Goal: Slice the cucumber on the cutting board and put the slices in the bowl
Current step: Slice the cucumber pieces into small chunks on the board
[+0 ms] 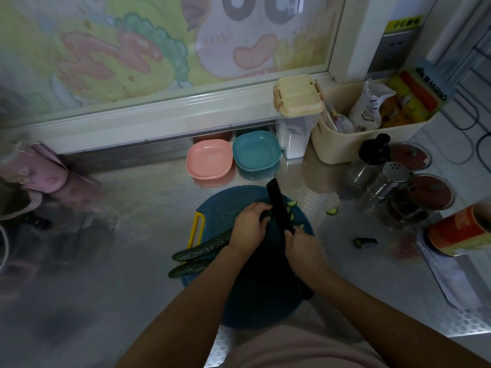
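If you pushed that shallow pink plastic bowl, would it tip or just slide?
Probably slide: the shallow pink plastic bowl sits wide and low on the shiny steel counter. It looks thin and light, so likely easy to lift.

A pale pink garment (292,351) covers the person's front, showing as a wide, plain, softly rounded stretch of cloth on the near side of the cutting board (220,205); its weave and seams are too dim to tell. The left forearm (202,301) and right forearm (372,312), either side of the board's near edge, are bare along all their visible length. The left hand (248,229) and right hand (305,251), over the board, are bare as well, with short, rounded fingers
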